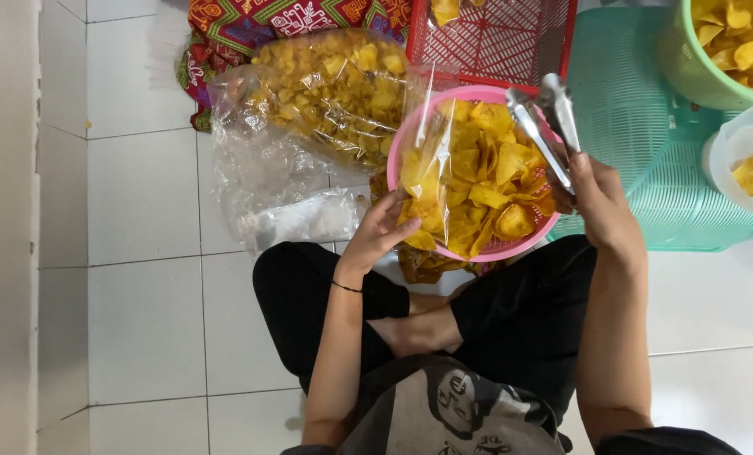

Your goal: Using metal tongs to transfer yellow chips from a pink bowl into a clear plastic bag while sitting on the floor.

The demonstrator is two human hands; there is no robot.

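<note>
At the bottom of the frame, nearest the camera, the person's crossed legs in black trousers rest on the white tiled floor, and both bare forearms reach up from there toward the middle of the picture. The left hand, with a thin black band at the wrist, has its fingers pinching the edge of a small clear plastic bag that stands open over the left part of a round pink plastic basket heaped with yellow fried chips. The right hand is closed around the handle end of a pair of metal tongs, whose two arms stand a little apart above the basket's upper right rim and hold nothing that can be seen. The chips look light, thin, stiff and brittle, likely a little oily, so they would break under a hard squeeze; a loose hold across the flat faces with the tongs suits them better than a grip on the edges. The small bag is limp and slippery film, best held at its mouth, as the left hand holds it. In the upper centre lies a large clear plastic sack of the same chips on patterned red cloth, with a red lattice plastic basket beside it; at upper right are a turquoise plastic basket lid, a green plastic bucket of chips and a clear plastic tub.
</note>
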